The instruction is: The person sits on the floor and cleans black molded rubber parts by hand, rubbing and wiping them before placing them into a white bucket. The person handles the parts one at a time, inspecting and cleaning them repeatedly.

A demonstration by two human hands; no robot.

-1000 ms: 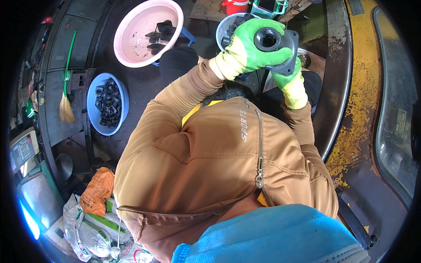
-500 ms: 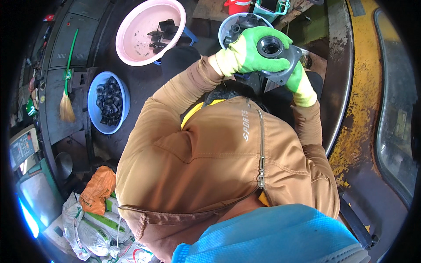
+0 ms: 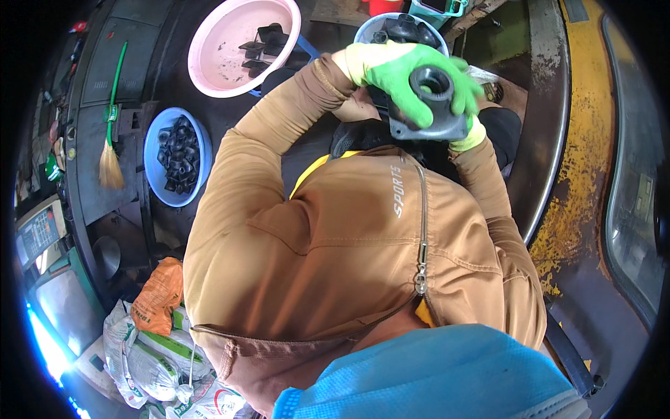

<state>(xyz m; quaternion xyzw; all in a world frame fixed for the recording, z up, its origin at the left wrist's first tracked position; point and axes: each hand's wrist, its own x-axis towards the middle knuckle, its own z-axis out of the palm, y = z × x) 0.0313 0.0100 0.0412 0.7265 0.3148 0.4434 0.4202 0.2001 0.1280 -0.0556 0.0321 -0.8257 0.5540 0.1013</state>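
Far ahead of the chest, left hand [image 3: 394, 70] in green glove wrapped over a grey flanged fitting [image 3: 431, 105], right hand [image 3: 469, 112] gripped its far-right edge, pink basin [image 3: 209, 63] far left, blue basin [image 3: 155, 150] of black parts left.

Dark grimy floor [image 3: 230, 143], worn yellow-painted curved strip [image 3: 583, 160] at right.

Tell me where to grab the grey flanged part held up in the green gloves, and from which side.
Probably best to take the grey flanged part by the rim of its flat base plate, coming from below and the right. The raised round collar with its open bore faces up, and the left hand already wraps the collar's left side; the right hand shows only at the lower right edge.
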